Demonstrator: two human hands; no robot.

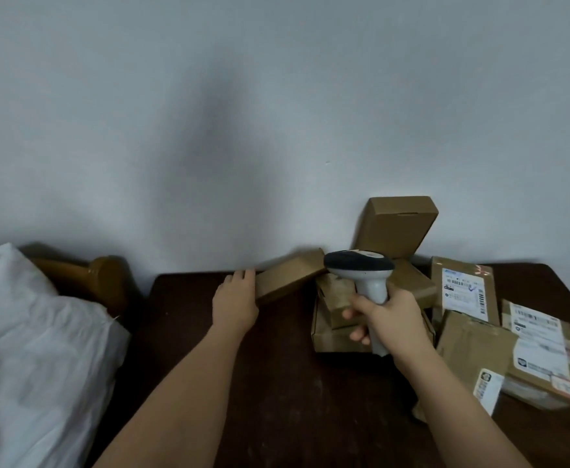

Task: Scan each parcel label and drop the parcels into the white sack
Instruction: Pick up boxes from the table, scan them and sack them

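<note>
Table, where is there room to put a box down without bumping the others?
The bare dark table between the two forearms, from the front edge up to the left hand, is free, and so is the strip left of that hand toward the white sack. The right side is crowded: parcels are piled from the wall to the right edge, around the scanner.

Dark wooden table (277, 383) against a pale wall (243, 113), brown wooden post (104, 278) at left beside it

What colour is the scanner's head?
Black, above a white handle; the scanner shows in the head view, held in the right hand.
</note>
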